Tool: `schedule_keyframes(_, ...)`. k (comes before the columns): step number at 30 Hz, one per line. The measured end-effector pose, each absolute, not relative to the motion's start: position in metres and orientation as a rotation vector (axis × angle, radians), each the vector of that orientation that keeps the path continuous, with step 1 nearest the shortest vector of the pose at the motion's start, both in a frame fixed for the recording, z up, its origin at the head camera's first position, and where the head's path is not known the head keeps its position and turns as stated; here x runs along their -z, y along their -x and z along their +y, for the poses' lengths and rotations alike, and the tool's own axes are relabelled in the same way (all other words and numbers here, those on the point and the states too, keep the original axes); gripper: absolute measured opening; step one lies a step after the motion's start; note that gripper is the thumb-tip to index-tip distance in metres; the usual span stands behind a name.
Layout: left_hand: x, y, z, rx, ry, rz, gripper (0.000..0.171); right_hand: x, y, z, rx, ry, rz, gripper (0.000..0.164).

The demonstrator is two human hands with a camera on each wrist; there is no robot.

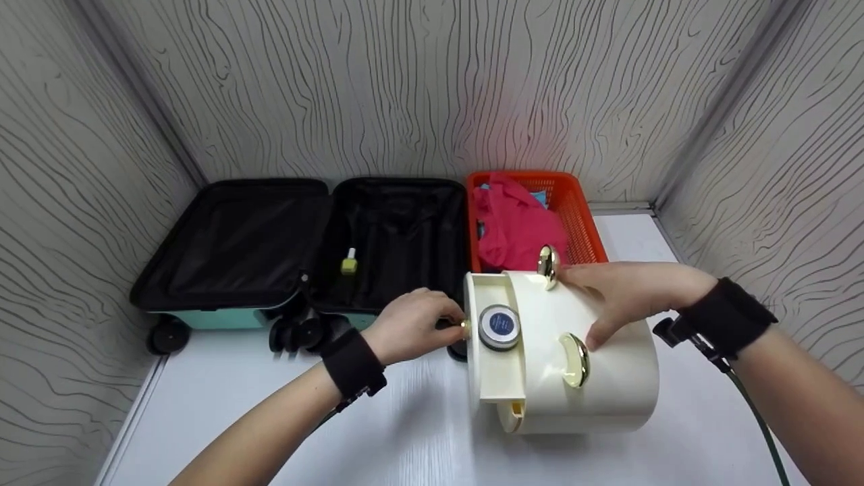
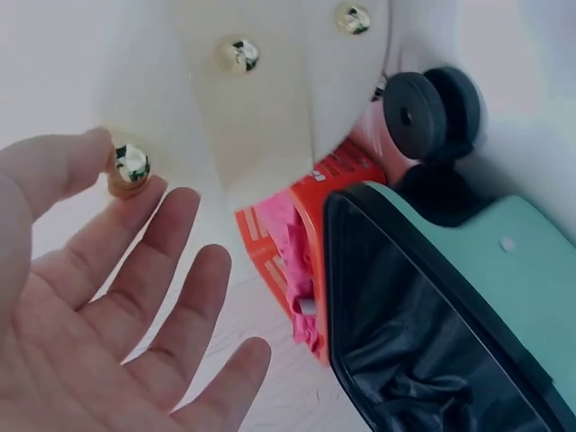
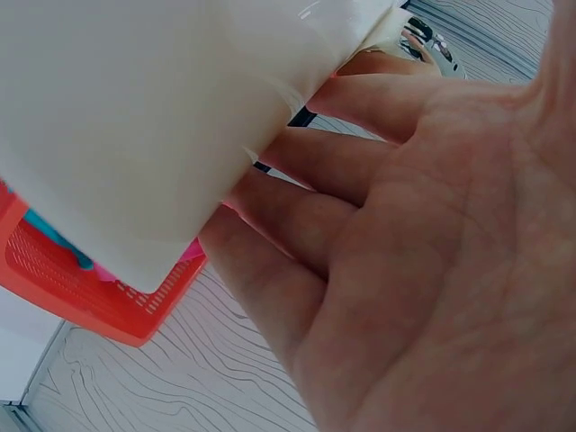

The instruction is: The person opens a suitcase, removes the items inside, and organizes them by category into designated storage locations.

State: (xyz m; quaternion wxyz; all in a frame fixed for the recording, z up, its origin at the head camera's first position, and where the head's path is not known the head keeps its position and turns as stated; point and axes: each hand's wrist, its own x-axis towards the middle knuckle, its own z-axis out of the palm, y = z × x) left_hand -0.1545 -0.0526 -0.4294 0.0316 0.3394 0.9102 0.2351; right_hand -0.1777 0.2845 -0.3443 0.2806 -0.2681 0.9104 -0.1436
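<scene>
My left hand (image 1: 418, 324) pinches a small gold knob (image 2: 131, 164) between thumb and index finger, with the other fingers spread. The knob sits on the front of a drawer (image 1: 501, 385) pulled partway out of a cream storage box (image 1: 614, 398). Inside that drawer lies a round tin (image 1: 499, 328) with a dark blue label. My right hand (image 1: 624, 293) rests on top of the box, thumb and fingers spread near two shiny gold curved pieces (image 1: 577, 361). In the right wrist view its fingers (image 3: 270, 216) reach along the box's edge.
Behind on the left lies an open suitcase (image 1: 223, 253) with black lining, a small yellow-green bottle (image 1: 349, 263) inside it. Beside it, an orange basket (image 1: 588, 233) holds pink cloth (image 1: 516, 226) and some blue cloth. Wood-grain panels (image 1: 405, 88) enclose the white table (image 1: 270, 418).
</scene>
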Motion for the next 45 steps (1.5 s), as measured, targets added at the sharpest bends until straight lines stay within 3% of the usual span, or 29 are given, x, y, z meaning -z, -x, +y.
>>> schedule_keyframes(16,0.436,0.158,-0.006,-0.798,-1.069,2.739,0.021,0.347,0.179,0.283,0.388,0.738,2.433,0.109)
schedule_keyframes(33,0.440,0.158,-0.003,-0.847,-1.068,2.707,0.024,0.345,0.177,0.284,0.417,0.716,2.429,0.110)
schedule_keyframes(45,0.488,0.155,-0.004,-0.807,-0.930,2.708,0.025,0.344,0.176,0.285,0.428,0.696,2.427,0.111)
